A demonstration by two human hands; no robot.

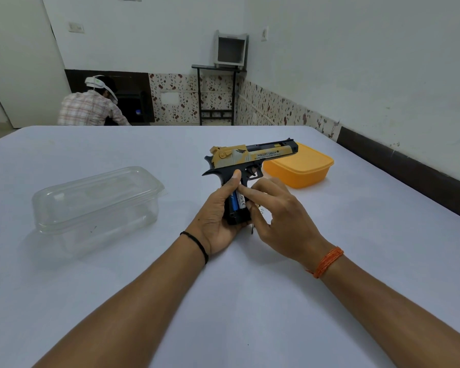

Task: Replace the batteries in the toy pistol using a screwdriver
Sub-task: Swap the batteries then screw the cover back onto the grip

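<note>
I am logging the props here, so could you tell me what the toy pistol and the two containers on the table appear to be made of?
Toy pistol: looks like moulded plastic, matt black frame with tan and grey printed panels. Clear container: thin transparent plastic, glossy, since the table shows through it. Orange box: opaque plastic, smooth, slightly shiny lid. All judged by look alone.

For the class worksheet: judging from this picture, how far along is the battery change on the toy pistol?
Done: the grip's battery bay is open, with blue and white batteries showing. In hand: the left hand grips the pistol by its handle while the right hand presses a finger on the batteries. Whether these are old or new cannot be told. Left: closing and screwing on the cover; neither cover nor screwdriver is clearly visible.
</note>
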